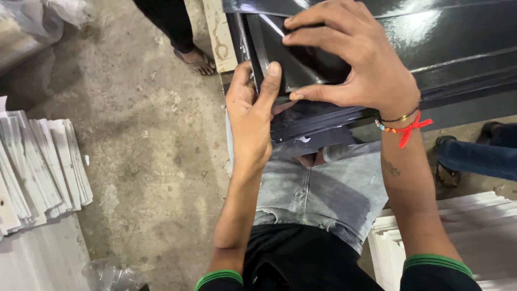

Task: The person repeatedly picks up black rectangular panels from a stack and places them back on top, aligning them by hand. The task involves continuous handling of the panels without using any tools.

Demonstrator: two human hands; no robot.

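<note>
Two hands grip the glossy black sheet-metal panel [431, 48]: the left hand [250, 116] is pinched on its corner, right hand [350, 59] fingers pressed flat; a steady corner hold is needed next.

Bare concrete floor [151, 156] left; white panel stacks [43, 167] beyond.

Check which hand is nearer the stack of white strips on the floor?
Left. Left hand grips the black panel corner, on the side toward the strips; right hand lies farther away.
</note>
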